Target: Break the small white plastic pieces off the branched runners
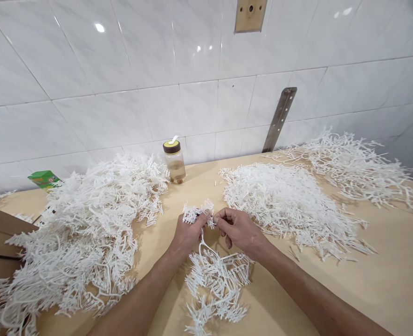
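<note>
My left hand [189,233] is closed on a white branched piece [220,275], whose stem hangs below the fingers and whose fringed branches spread over the table toward me. Small white tufts stick out above that hand. Just to the right, my right hand [236,231] has its thumb and index finger pinched at the edge of the tufts; what lies between the fingertips is too small to tell. A big heap of white branched pieces [98,219] lies to the left. Another heap of small white pieces [283,200] is to the right of my hands.
A clear bottle [175,163] with a dark and yellow lid stands near the tiled wall. Bare white stems [356,163] are piled at the back right. A metal bracket [279,120] leans by the wall. A green packet [44,179] and a cardboard box [0,238] are at the left.
</note>
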Motion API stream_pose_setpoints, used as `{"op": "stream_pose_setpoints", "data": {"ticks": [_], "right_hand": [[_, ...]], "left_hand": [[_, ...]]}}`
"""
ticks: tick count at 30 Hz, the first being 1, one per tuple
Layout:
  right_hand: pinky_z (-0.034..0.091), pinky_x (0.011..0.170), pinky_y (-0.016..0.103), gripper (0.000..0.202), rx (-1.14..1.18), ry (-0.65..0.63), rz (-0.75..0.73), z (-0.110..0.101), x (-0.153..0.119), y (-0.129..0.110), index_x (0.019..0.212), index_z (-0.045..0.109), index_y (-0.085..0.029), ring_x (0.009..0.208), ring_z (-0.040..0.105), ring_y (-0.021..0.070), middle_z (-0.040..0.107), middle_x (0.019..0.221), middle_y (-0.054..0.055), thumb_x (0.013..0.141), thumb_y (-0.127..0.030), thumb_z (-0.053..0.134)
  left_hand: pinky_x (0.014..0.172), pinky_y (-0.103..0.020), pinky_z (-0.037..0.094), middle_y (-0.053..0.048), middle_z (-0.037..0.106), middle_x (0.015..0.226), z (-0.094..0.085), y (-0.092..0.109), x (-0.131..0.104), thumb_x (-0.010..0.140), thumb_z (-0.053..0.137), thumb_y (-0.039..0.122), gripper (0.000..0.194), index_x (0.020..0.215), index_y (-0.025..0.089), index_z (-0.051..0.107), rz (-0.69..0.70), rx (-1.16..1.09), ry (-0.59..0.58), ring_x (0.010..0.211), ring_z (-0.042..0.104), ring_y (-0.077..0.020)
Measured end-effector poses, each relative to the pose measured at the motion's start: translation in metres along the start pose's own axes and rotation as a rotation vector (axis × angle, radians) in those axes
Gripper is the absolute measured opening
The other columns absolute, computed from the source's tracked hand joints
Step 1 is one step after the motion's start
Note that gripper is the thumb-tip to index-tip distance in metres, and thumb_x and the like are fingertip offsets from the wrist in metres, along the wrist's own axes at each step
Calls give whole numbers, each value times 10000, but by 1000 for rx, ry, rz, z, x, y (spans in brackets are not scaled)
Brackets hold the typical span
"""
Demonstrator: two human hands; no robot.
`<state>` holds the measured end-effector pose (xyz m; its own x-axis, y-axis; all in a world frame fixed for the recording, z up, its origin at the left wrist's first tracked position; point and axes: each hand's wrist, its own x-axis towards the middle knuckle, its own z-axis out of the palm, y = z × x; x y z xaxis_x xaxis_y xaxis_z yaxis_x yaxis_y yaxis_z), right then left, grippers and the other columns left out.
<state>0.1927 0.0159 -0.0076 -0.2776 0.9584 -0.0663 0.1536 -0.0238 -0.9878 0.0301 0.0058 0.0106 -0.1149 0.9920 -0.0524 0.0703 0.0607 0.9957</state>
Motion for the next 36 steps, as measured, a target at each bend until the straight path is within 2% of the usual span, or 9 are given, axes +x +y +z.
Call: {"op": "stream_pose_setpoints", "data": {"ticks": [7, 11, 18, 23, 26, 29, 36], "right_hand": [[411, 396, 211, 259, -144, 82, -67, 2, -6, -11, 788, 565, -201, 367, 532, 93, 524, 583, -63, 898, -433, 532], [409, 396, 219, 224, -217, 118, -70, 5, -7, -14, 806, 571, -207, 363, 518, 100, 534, 559, -62, 895, -408, 529], [426, 398, 217, 360, -146, 47, 1, 1, -5, -13, 808, 585, -189, 370, 566, 102, 576, 625, -47, 876, -542, 560], [386, 399, 200, 349, -174, 52, 37, -1, -4, -10, 794, 600, -190, 379, 567, 96, 576, 613, -51, 846, -535, 602], [370, 411, 199, 334, -211, 72, 23, 1, -5, -12, 764, 589, -193, 383, 559, 92, 565, 589, -57, 850, -515, 603], [360, 412, 202, 343, -207, 61, 33, 2, -6, -12, 750, 570, -194, 382, 549, 92, 558, 565, -61, 855, -519, 600], [364, 416, 212, 399, -144, -94, 76, 1, -5, -5, 736, 547, -192, 390, 538, 108, 535, 490, -55, 859, -570, 582]], "left_hand": [[453, -240, 324, 36, 471, 423, -1, -1, 3, 634, 773, 547, 461, 526, 173, 527, -48, 30, -29, 428, 414, -103], [480, -240, 347, 40, 488, 436, 0, 0, 1, 642, 785, 473, 387, 549, 163, 573, -53, 33, 30, 448, 421, -103], [546, -249, 390, 26, 556, 515, 5, -4, 2, 625, 788, 419, 312, 595, 151, 631, 4, -18, 80, 525, 478, -122], [581, -251, 414, 14, 589, 556, 6, -6, -1, 653, 777, 401, 284, 634, 145, 654, 4, -70, 78, 547, 500, -126], [605, -254, 429, -2, 632, 623, 6, -3, -4, 663, 774, 415, 290, 699, 139, 690, -4, -90, 55, 589, 525, -134], [582, -252, 421, 4, 609, 592, 5, 1, -8, 670, 775, 428, 305, 682, 139, 679, -34, -95, 28, 560, 499, -123], [570, -263, 432, -22, 628, 596, 2, 8, -9, 620, 801, 478, 365, 656, 135, 680, -37, -101, -58, 579, 538, -152]]}}
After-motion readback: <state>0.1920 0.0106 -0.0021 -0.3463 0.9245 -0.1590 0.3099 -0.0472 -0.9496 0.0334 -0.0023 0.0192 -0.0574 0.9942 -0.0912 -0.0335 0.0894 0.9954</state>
